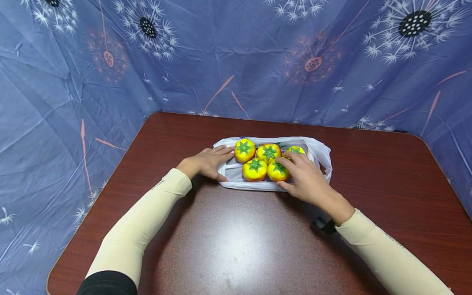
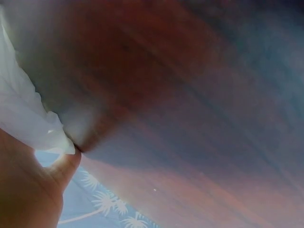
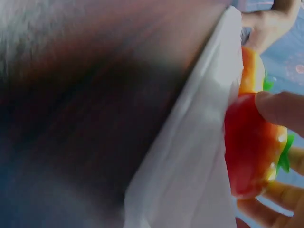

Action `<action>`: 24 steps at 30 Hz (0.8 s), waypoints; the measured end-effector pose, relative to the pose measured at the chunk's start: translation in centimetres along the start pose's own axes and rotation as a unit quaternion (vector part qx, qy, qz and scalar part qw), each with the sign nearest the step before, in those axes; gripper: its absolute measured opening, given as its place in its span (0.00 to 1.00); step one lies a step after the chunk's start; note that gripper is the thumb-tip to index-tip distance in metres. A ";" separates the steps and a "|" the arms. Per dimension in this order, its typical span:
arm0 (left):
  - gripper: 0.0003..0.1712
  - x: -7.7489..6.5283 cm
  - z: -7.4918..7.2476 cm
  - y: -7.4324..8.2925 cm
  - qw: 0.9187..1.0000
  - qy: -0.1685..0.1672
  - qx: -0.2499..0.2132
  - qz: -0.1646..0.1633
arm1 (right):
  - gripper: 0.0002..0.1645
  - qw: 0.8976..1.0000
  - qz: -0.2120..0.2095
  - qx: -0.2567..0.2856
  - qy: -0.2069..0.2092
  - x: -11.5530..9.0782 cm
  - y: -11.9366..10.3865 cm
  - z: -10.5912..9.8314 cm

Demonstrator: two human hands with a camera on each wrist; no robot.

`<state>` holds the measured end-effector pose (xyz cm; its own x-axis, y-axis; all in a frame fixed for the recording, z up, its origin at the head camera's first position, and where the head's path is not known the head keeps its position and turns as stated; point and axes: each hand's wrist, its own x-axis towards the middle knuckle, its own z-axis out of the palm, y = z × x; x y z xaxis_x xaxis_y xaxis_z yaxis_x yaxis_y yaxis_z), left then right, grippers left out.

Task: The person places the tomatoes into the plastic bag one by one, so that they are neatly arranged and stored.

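A white plastic bag (image 1: 254, 186) lies with its mouth spread wide on the table, holding several yellow tomatoes (image 1: 254, 170) with red undersides and green star-shaped leaves. My right hand (image 1: 307, 178) reaches over the bag's right part and grips the front right tomato (image 3: 249, 147); in the right wrist view the thumb presses its near side while fingers curl round beyond. At the bag's left end, my left hand (image 1: 210, 162) rests with fingers spread along the rim. Its thumb (image 2: 66, 168) touches the bag's edge in the left wrist view.
The brown table (image 1: 174, 136) has rounded far corners. Behind it and at both sides hangs a blue cloth (image 1: 208, 46) with a dandelion pattern. A dark band (image 1: 324, 225) sits at my right wrist.
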<state>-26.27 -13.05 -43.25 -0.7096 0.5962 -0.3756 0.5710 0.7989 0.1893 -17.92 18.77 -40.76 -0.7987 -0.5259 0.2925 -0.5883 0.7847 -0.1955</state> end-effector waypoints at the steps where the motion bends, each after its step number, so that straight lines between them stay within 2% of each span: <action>1: 0.56 0.0 0.0 0.0 1.000 0.000 0.000 0.000 | 0.40 1.000 0.003 -0.005 0.003 0.0 -0.1 0.1; 6: 0.56 -0.1 -0.1 0.1 1.000 0.001 -0.005 0.000 | 0.39 0.999 0.028 -0.023 0.011 -0.2 -0.5 0.9; 13: 0.56 -0.1 -0.2 0.2 1.000 0.004 -0.009 0.004 | 0.39 0.998 0.062 -0.026 -0.001 -0.5 -1.0 1.5; 17: 0.56 -0.1 -0.3 0.1 1.000 0.003 -0.005 0.007 | 0.39 0.998 0.057 -0.028 -0.010 -0.6 -1.1 1.6; 24: 0.56 -0.1 -0.5 0.1 1.000 0.001 -0.004 0.007 | 0.34 0.998 0.051 -0.021 -0.021 -0.8 -1.2 1.7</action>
<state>-26.31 -12.99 -42.77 -0.7022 0.6079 -0.3706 0.5776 0.7908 0.2027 -16.81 17.74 -42.34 -0.8596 -0.4546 0.2333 -0.4980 0.8477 -0.1830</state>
